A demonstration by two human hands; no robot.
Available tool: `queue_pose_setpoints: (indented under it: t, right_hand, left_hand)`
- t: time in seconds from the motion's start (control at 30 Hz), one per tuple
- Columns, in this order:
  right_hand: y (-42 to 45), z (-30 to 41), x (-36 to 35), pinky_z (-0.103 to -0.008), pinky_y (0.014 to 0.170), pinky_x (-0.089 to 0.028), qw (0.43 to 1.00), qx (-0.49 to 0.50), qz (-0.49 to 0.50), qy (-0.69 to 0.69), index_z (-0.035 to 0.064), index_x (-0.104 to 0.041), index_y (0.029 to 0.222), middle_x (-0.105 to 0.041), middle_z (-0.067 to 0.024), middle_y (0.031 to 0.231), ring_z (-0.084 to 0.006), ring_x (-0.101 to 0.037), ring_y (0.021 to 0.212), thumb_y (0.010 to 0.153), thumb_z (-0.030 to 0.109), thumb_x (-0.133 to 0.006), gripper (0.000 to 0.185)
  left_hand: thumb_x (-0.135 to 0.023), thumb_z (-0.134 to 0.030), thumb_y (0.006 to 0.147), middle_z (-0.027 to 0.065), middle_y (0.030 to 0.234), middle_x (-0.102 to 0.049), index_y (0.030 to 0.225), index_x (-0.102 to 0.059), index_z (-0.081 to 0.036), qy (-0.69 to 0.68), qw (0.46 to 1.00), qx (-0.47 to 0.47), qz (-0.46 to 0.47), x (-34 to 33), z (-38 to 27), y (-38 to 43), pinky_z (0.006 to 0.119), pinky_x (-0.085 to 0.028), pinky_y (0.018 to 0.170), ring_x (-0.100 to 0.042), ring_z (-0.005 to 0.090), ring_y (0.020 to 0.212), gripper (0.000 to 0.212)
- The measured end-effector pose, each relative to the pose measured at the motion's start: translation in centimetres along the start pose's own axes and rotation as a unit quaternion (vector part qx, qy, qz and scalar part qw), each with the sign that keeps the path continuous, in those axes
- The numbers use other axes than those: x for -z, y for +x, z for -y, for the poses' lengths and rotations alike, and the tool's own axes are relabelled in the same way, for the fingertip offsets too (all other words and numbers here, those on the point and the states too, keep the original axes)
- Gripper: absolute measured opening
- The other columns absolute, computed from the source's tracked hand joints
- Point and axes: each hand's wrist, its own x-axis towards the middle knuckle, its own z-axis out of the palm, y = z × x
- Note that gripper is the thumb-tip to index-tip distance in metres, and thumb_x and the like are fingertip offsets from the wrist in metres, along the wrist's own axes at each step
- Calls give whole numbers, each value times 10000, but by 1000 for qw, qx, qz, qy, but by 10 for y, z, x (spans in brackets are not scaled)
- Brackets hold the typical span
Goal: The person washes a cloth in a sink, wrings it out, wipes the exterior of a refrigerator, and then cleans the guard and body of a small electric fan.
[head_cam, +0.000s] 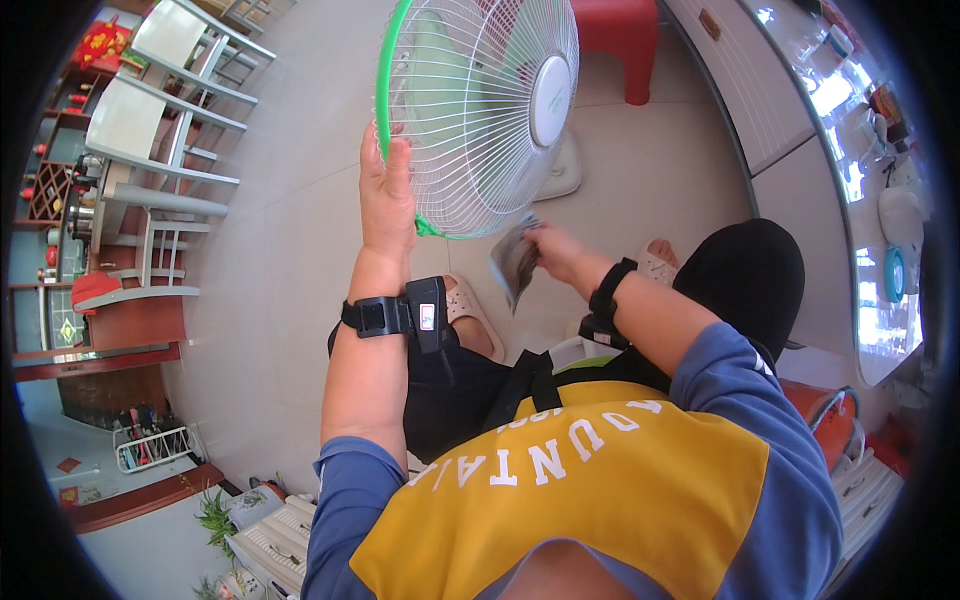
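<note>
Before me stands an electric fan (480, 112) with a white wire grille and a green rim (385, 75). The grille's round centre cap (551, 101) faces right, and pale green blades show behind the wires. My left hand (388, 187) grips the green rim on the near left side. In my right hand (559, 255) is a greyish-brown cloth (515, 262), hanging just below the grille's lower edge and apart from it. Part of the fan's pale base (562, 169) shows on the floor beneath the grille.
A red plastic stool (619, 45) stands behind the fan. On the right is a cabinet (795, 225) with a glossy top holding several objects. Metal-framed chairs (176, 124) line the left. A white wire rack (157, 448) and potted plant (215, 517) are at lower left.
</note>
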Motion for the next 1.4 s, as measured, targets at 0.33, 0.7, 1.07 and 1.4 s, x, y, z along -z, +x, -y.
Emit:
queue_pose_setpoints:
  t: [0.33, 0.7, 1.07, 1.4]
  right_hand:
    - [5, 12, -19, -355, 822, -446, 972, -31, -32, 231, -44, -426, 1074, -522, -135, 1033, -235, -535, 925, 874, 70, -310, 258]
    - [-42, 30, -54, -346, 759, -472, 948, -59, 42, 310, -29, -449, 1016, -543, -119, 976, -229, -559, 844, 847, 50, -313, 231]
    - [-19, 91, 66, -353, 742, -451, 992, 15, 17, 127, -32, -526, 853, -589, -107, 808, -207, -567, 765, 748, 108, -460, 188]
    - [-44, 215, 35, -285, 774, -408, 865, 480, -88, 114, 18, -415, 1129, -508, -67, 1005, -165, -501, 902, 751, 88, -536, 403]
  left_hand:
    - [-437, -520, 829, 167, 1263, -353, 1307, -253, -80, 31, 999, 8, -9, -10, 0, -5, 408, -333, 897, -393, 271, 1113, 675]
    - [-459, -480, 834, 138, 1241, -384, 1306, -264, -77, 45, 999, -14, 17, 0, 5, 1, 392, -333, 895, -411, 243, 1077, 650]
    - [-483, -338, 831, 133, 1251, -399, 1288, -293, 6, 12, 996, 7, 83, 45, 6, 19, 318, -322, 938, -398, 208, 1142, 602]
    - [-542, -345, 785, 140, 1323, -314, 1313, -234, 8, 58, 996, -36, 62, 42, -31, 29, 330, -239, 999, -314, 223, 1212, 706]
